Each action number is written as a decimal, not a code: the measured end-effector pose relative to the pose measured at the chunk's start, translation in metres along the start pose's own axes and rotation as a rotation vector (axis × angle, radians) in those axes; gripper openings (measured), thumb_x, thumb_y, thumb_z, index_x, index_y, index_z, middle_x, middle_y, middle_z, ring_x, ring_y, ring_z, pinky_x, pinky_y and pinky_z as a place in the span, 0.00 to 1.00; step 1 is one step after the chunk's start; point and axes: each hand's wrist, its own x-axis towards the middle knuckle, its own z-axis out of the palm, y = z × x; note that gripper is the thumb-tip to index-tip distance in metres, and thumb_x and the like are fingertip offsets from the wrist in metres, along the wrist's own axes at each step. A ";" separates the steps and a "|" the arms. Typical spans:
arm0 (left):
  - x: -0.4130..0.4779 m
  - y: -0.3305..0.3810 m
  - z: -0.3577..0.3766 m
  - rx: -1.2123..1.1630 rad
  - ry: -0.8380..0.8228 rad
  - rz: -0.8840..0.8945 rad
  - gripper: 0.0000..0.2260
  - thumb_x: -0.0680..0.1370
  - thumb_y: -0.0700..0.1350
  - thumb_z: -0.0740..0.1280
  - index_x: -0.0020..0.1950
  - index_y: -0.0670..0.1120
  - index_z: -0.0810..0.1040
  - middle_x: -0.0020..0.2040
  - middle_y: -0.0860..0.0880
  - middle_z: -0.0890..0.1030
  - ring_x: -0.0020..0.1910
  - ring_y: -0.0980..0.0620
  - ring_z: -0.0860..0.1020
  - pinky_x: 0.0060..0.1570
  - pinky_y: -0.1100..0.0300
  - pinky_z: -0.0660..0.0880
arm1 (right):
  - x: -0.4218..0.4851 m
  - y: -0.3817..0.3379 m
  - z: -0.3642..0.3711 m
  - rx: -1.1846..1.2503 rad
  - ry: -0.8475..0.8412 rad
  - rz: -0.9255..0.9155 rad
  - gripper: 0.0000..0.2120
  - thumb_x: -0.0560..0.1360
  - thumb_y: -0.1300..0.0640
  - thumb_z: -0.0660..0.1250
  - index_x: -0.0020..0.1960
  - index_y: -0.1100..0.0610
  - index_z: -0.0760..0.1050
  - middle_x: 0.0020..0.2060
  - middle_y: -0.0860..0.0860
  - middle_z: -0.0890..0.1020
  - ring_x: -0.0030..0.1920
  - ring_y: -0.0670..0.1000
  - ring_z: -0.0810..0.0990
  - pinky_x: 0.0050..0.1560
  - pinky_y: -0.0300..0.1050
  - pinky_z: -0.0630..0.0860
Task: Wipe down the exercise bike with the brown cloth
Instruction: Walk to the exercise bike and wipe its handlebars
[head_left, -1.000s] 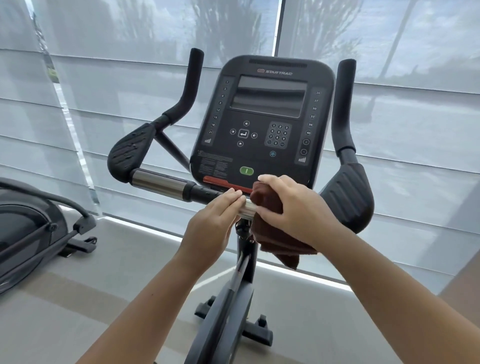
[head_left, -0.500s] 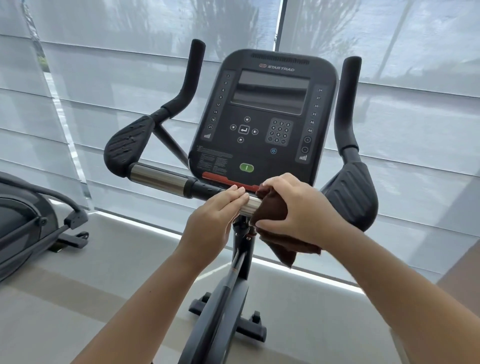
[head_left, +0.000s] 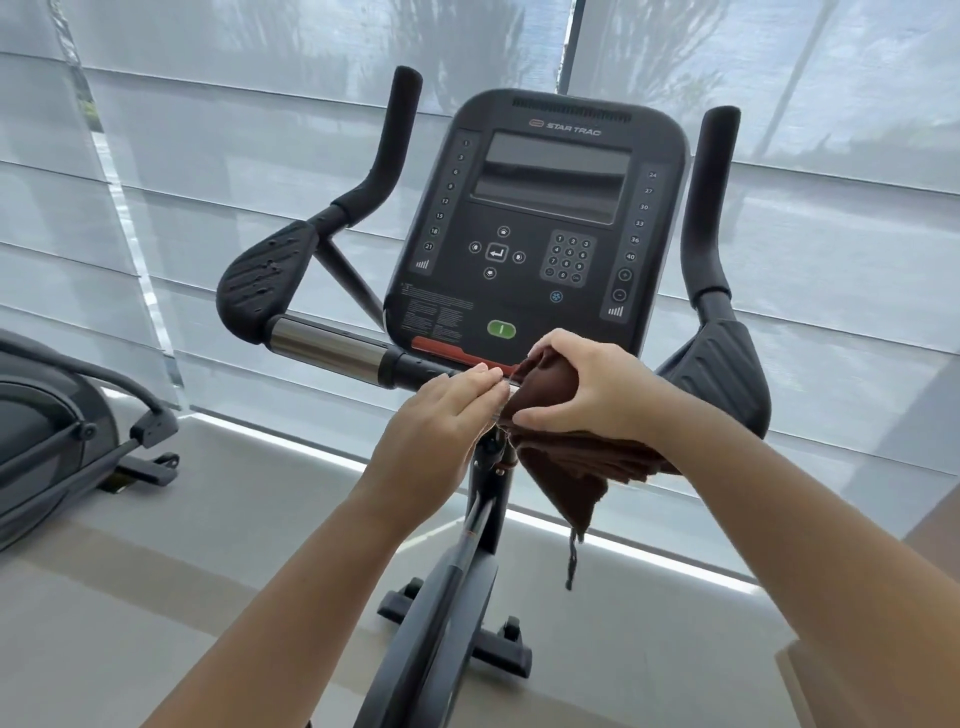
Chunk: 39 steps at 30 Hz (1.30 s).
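Note:
The black exercise bike (head_left: 452, 597) stands in front of me, its console (head_left: 545, 218) facing me at centre. A horizontal handlebar (head_left: 332, 351) with a silver sleeve runs below the console. My right hand (head_left: 582, 389) grips the brown cloth (head_left: 566, 467) wrapped round the handlebar's middle section just under the console; a corner of cloth hangs down. My left hand (head_left: 441, 415) rests on the bar right beside the cloth, fingers curled over it. The bar under both hands is hidden.
Padded elbow rests (head_left: 265, 280) and upright grips (head_left: 711, 208) flank the console. Another exercise machine (head_left: 57, 436) stands at the left edge. Window blinds (head_left: 208, 156) fill the background, close behind the bike. Grey floor (head_left: 156, 597) lies around the bike's base.
The right hand with the cloth has shifted slightly on the bar, and more cloth now hangs below it. The left hand stays on the bar. The camera view has tilted a little.

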 end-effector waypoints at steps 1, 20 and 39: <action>-0.002 0.000 -0.002 0.043 0.000 0.021 0.19 0.68 0.31 0.73 0.58 0.37 0.78 0.56 0.40 0.80 0.56 0.42 0.77 0.58 0.51 0.73 | 0.000 -0.001 0.002 -0.012 0.009 -0.003 0.26 0.62 0.41 0.72 0.56 0.47 0.70 0.49 0.45 0.77 0.48 0.49 0.76 0.51 0.47 0.75; -0.032 -0.050 -0.029 0.347 0.083 -0.121 0.16 0.71 0.35 0.69 0.58 0.35 0.76 0.57 0.38 0.78 0.57 0.40 0.77 0.56 0.50 0.72 | 0.009 -0.027 0.090 -0.677 0.631 -0.172 0.28 0.62 0.47 0.73 0.56 0.59 0.73 0.46 0.60 0.77 0.36 0.58 0.75 0.37 0.49 0.75; -0.028 -0.077 -0.022 0.113 0.070 -0.151 0.15 0.72 0.38 0.68 0.58 0.40 0.77 0.57 0.44 0.79 0.57 0.46 0.75 0.58 0.55 0.72 | 0.050 -0.058 0.043 -0.043 0.070 0.024 0.32 0.61 0.40 0.74 0.55 0.56 0.65 0.43 0.49 0.75 0.41 0.52 0.74 0.41 0.44 0.73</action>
